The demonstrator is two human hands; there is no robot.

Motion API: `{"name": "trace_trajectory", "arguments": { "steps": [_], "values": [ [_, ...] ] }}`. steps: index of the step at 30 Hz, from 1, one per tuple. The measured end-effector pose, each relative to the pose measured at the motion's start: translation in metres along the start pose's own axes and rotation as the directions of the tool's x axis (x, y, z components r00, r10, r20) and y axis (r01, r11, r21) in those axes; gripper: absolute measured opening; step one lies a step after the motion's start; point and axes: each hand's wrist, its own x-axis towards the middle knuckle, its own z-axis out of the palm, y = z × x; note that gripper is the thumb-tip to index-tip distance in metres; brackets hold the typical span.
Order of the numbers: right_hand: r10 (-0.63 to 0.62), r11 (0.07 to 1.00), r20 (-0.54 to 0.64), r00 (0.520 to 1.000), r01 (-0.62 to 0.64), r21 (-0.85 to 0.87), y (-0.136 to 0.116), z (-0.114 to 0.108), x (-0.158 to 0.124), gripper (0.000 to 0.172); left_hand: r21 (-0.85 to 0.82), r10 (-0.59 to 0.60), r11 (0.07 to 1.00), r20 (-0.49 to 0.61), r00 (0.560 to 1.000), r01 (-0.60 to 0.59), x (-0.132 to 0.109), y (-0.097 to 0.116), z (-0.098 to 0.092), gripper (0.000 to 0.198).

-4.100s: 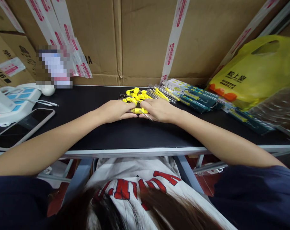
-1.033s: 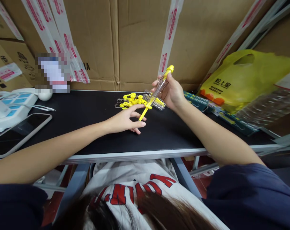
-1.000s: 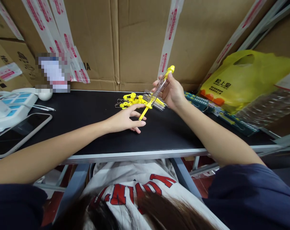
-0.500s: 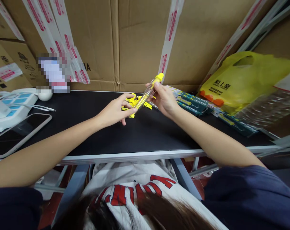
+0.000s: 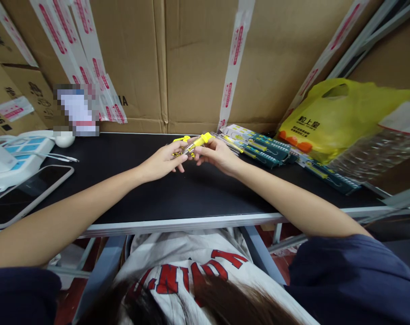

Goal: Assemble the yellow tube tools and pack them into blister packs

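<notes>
Both my hands meet over the black table around a slim clear tube with a yellow cap (image 5: 202, 139), which slants up to the right. My left hand (image 5: 162, 161) pinches its lower end between thumb and fingers. At the capped end, my right hand (image 5: 220, 155) is closed, thumb in front and fingers curled. Behind my left hand lie small yellow parts (image 5: 184, 138), mostly hidden by the fingers. Thin metal rods (image 5: 232, 145) lie just beyond my right hand.
Flat green-and-white packages (image 5: 264, 146) lie right of my hands, near a yellow plastic bag (image 5: 336, 119) and clear plastic packaging (image 5: 370, 146). At left are a phone (image 5: 29, 194), a power strip (image 5: 18, 155) and white cables (image 5: 61, 158). Cardboard boxes (image 5: 198, 67) stand along the back.
My right hand has come down and left, closer to my left hand. The tube's capped end has dropped with it, so the tube slants less steeply.
</notes>
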Motion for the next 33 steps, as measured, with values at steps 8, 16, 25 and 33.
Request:
{"name": "trace_trajectory", "arguments": {
  "steps": [8, 16, 25, 33],
  "values": [
    [-0.123, 0.119, -0.360, 0.925, -0.346, -0.931, -0.021, -0.103, 0.003, 0.040, 0.153, -0.007, 0.988, -0.126, 0.992, 0.027, 0.000, 0.000, -0.006, 0.037],
    [0.126, -0.285, -0.589, 0.798, -0.540, -0.792, -0.009, -0.138, 0.000, 0.059, 0.245, 0.065, 0.969, -0.175, 0.983, -0.020, -0.002, 0.000, -0.010, 0.039],
    [0.104, -0.191, -0.612, 0.784, -0.588, -0.786, 0.003, -0.149, 0.003, 0.085, 0.319, 0.084, 0.948, -0.214, 0.973, -0.012, -0.002, 0.000, -0.014, 0.039],
    [0.131, -0.213, -0.609, 0.782, -0.578, -0.788, 0.000, -0.156, 0.002, 0.081, 0.396, 0.141, 0.917, -0.236, 0.961, -0.037, -0.002, 0.000, -0.013, 0.036]
  ]
}}
